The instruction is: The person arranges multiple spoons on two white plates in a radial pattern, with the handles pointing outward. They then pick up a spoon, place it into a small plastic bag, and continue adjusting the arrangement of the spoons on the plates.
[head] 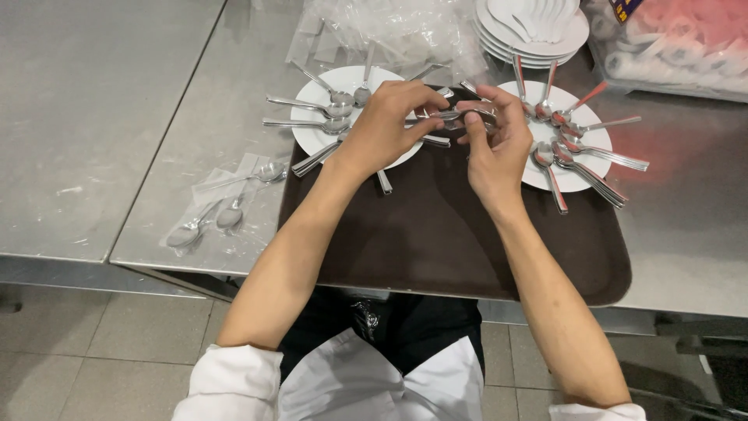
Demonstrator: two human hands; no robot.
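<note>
Above the brown tray point(436, 234), your left hand point(386, 125) and right hand point(495, 144) meet on one small metal spoon point(460, 115), fingertips of both pinched shut on it; a spoon like this is likely light, stiff and slick, so the narrow handle looks the surest place to grip. To your left a white plate point(312, 139) carries spoons fanned around its rim; to your right a second plate point(580, 181) carries another fan, handles jutting outward close to your right wrist and easy to knock. Wrapped spoons point(222, 206) lie on the steel table point(93, 117); crumpled clear wrapping point(389, 31) and stacked plates point(538, 39) crowd the far edge.
</note>
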